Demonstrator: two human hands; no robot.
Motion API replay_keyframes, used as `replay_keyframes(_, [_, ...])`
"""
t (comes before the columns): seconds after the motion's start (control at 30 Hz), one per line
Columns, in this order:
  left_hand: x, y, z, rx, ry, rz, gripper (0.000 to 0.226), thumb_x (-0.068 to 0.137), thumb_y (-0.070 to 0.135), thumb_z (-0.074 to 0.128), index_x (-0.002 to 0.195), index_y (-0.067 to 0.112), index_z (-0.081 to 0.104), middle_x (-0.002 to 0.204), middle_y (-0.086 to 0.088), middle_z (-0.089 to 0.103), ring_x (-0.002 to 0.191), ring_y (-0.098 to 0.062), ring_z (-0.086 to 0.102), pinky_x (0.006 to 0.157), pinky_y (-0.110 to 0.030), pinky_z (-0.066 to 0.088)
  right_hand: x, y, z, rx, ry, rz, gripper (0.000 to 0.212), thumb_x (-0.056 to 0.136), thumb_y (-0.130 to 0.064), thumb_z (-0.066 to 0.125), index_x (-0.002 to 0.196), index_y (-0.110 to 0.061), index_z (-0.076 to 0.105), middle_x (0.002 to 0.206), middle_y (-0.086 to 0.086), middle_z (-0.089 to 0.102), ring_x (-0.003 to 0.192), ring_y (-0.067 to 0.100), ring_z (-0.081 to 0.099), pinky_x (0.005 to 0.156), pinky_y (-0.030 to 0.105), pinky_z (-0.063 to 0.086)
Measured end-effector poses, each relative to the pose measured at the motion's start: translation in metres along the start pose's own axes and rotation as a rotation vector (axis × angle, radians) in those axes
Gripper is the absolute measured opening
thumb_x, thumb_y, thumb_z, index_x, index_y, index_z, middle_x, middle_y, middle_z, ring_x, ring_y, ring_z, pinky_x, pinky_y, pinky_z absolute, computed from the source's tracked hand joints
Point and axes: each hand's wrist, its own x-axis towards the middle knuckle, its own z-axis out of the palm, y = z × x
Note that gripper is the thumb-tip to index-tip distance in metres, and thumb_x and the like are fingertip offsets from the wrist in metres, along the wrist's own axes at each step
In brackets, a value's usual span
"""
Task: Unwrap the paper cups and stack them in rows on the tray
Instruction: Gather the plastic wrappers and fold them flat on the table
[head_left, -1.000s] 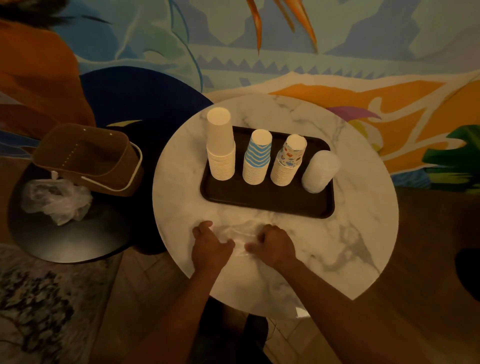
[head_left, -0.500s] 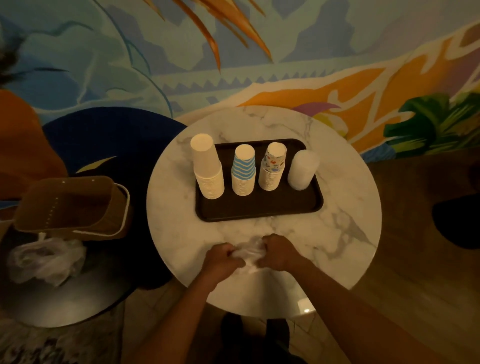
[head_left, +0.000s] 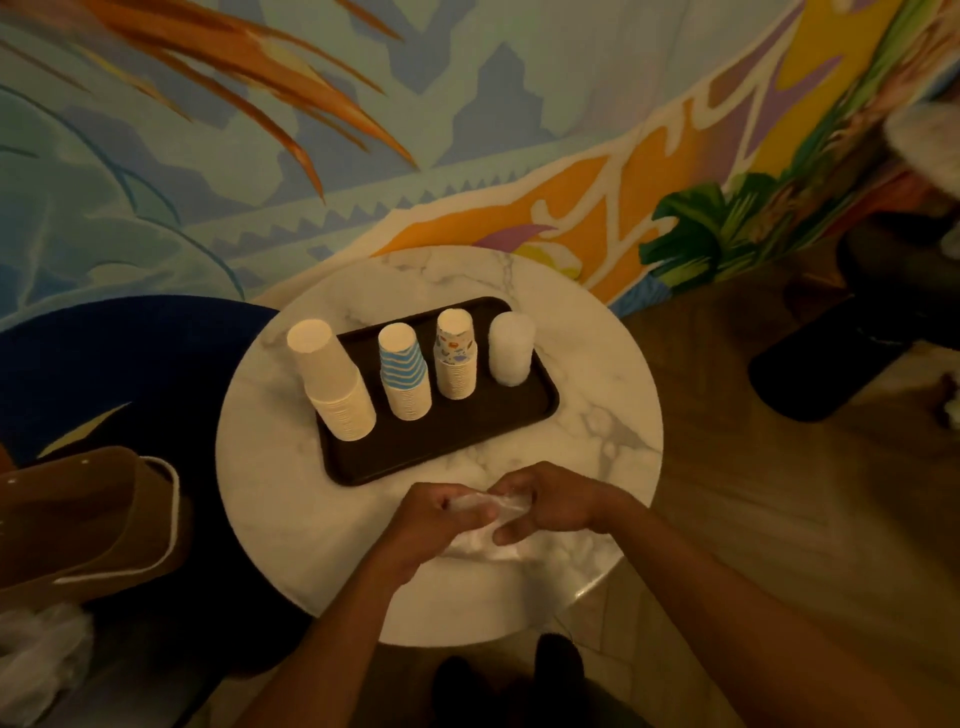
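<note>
Head view, looking down, dim warm light.

Round marble tabletop (head_left: 291, 509) at centre frame. Dark rectangular tray (head_left: 467, 436) sits on its upper half, long side running from lower left to upper right.

On tray: 4 upside-down cup stacks in one row, L to R in frame:
1. plain cream stack (head_left: 332, 384), the tallest and widest, at tray's left end, leaning towards upper left.
2. blue wavy-striped stack (head_left: 404, 371), just beside no. 1, not touching it.
3. multicolour-print stack (head_left: 456, 353), close to no. 2.
4. white stack (head_left: 510, 348), at tray's right end. Looks hazy; cannot tell if it is wrapped.

Front strip of tray carries no cups.

Hands: both low centre, over near edge of tabletop, just below the tray. Left hand (head_left: 436, 519) has its fingers curled round a crumpled clear plastic wrapper (head_left: 480, 543). Right hand (head_left: 556, 504) is also curled on the same wrapper, fingertips pinching it from the right. Hands nearly meet, w/ the wrapper bunched between and hanging under them. Cannot tell if the wrapper touches the marble.

Surroundings: brown basket (head_left: 88, 514) w/ pale rim trim at lower left, off the tabletop. Crumpled plastic bag (head_left: 36, 660) below it in the bottom left corner. Painted mural wall (head_left: 467, 130) fills upper frame. Wood floor (head_left: 753, 493) at right.
</note>
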Motion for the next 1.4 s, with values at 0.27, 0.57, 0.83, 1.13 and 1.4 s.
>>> replay_keyframes(0.27, [0.031, 0.051, 0.052, -0.094, 0.015, -0.025, 0.008, 0.084, 0.021, 0.082, 0.092, 0.02, 0.081, 0.093, -0.005, 0.079, 0.085, -0.018, 0.073, 0.071, -0.033, 0.059, -0.052, 0.04, -0.067, 0.446, 0.283, -0.036, 0.024, 0.084, -0.016, 0.083, 0.107, -0.015, 0.08, 0.104, 0.01, 0.077, 0.093, 0.018, 0.072, 0.087, 0.033, 0.06])
replay_keyframes(0.57, [0.099, 0.105, 0.16, -0.12, 0.028, -0.023, 0.016, 0.083, 0.007, 0.082, 0.098, 0.012, 0.079, 0.094, -0.013, 0.078, 0.086, -0.022, 0.072, 0.079, -0.04, 0.06, -0.085, 0.131, -0.181, 0.487, 0.327, -0.028, 0.026, 0.083, -0.011, 0.082, 0.109, -0.011, 0.08, 0.101, 0.006, 0.078, 0.09, 0.014, 0.072, 0.08, 0.024, 0.057])
replay_keyframes(0.83, [0.2, 0.149, 0.307, -0.002, -0.032, -0.157, 0.036, 0.085, 0.033, 0.081, 0.118, 0.02, 0.072, 0.105, -0.006, 0.077, 0.095, -0.027, 0.074, 0.081, -0.045, 0.062, -0.073, 0.243, -0.317, 0.416, 0.27, 0.021, 0.025, 0.082, -0.012, 0.084, 0.106, -0.014, 0.081, 0.1, 0.007, 0.079, 0.091, 0.017, 0.072, 0.082, 0.028, 0.058])
replay_keyframes(1.13, [0.307, 0.092, 0.433, 0.225, 0.114, -0.364, 0.042, 0.095, 0.03, 0.063, 0.133, 0.012, 0.063, 0.106, 0.003, 0.066, 0.083, -0.008, 0.062, 0.067, -0.026, 0.055, -0.039, 0.363, -0.367, 0.495, 0.384, 0.174, 0.034, 0.08, -0.001, 0.083, 0.113, -0.009, 0.077, 0.103, -0.003, 0.075, 0.098, 0.011, 0.07, 0.075, 0.01, 0.054])
replay_keyframes(1.4, [0.406, -0.02, 0.443, 0.349, 0.366, -0.634, 0.045, 0.103, 0.023, 0.047, 0.143, 0.005, 0.051, 0.142, -0.02, 0.054, 0.13, -0.039, 0.053, 0.108, -0.045, 0.045, 0.028, 0.475, -0.321, 0.583, 0.468, 0.346, 0.021, 0.084, -0.002, 0.078, 0.099, -0.017, 0.08, 0.099, -0.008, 0.076, 0.097, 0.006, 0.069, 0.087, 0.024, 0.055])
